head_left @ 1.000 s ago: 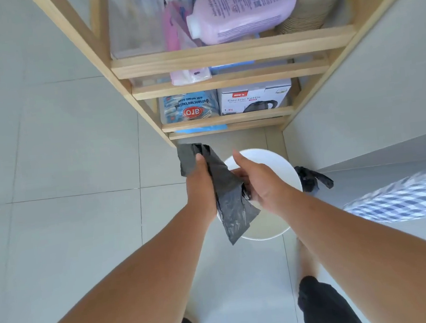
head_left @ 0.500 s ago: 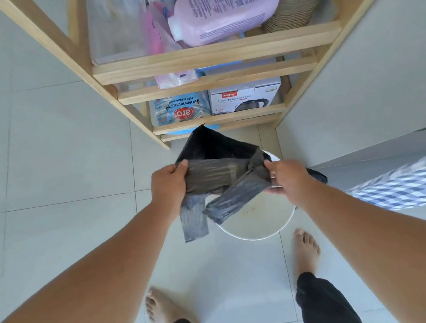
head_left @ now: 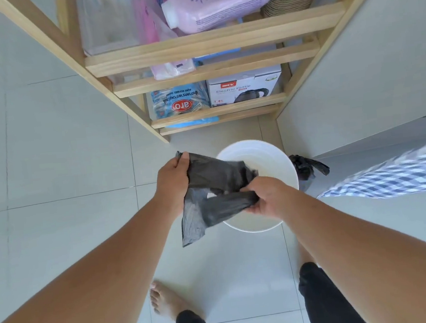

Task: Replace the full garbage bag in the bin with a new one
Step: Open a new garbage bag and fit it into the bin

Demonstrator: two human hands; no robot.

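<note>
Pale tiled floor [head_left: 49, 151]; a wooden shelf [head_left: 210, 41] stands behind the white bin [head_left: 279, 155]. Since a half-second ago the new garbage bag [head_left: 216, 179] has been bunched closer over the bin. Left hand [head_left: 172, 183] pinches its corner; right hand [head_left: 267, 197] grips a gathered fold.

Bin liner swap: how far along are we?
Done: the white bin looks empty, and a tied black bag sits beside it. In hand: left hand and right hand grip the new bag, unopened. Left: open it and line the bin.
</note>
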